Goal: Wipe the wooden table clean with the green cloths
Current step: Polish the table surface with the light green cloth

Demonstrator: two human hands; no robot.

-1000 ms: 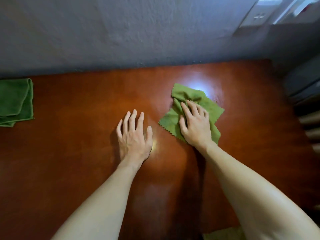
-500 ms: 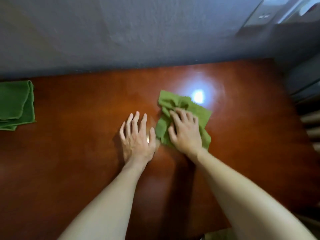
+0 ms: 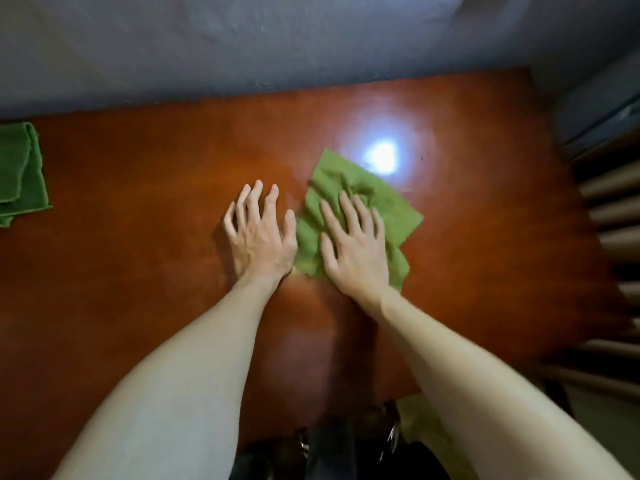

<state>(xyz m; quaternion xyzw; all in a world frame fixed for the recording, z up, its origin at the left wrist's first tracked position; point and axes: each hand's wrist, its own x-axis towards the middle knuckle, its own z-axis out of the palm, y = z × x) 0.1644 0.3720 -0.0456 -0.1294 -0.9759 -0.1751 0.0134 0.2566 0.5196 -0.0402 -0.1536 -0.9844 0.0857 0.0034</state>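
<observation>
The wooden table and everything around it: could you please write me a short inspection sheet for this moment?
Surface: wooden table, glossy, with a bright light reflection.
Job's things: light green cloth crumpled under the right hand; folded dark green cloth at the table's left edge.
Clutter: nothing seen.
Hands: left hand flat on bare wood, beside the light cloth; right hand pressed flat on it.
Cables: nothing seen.
Surroundings: grey wall behind; slatted object on the right.
</observation>
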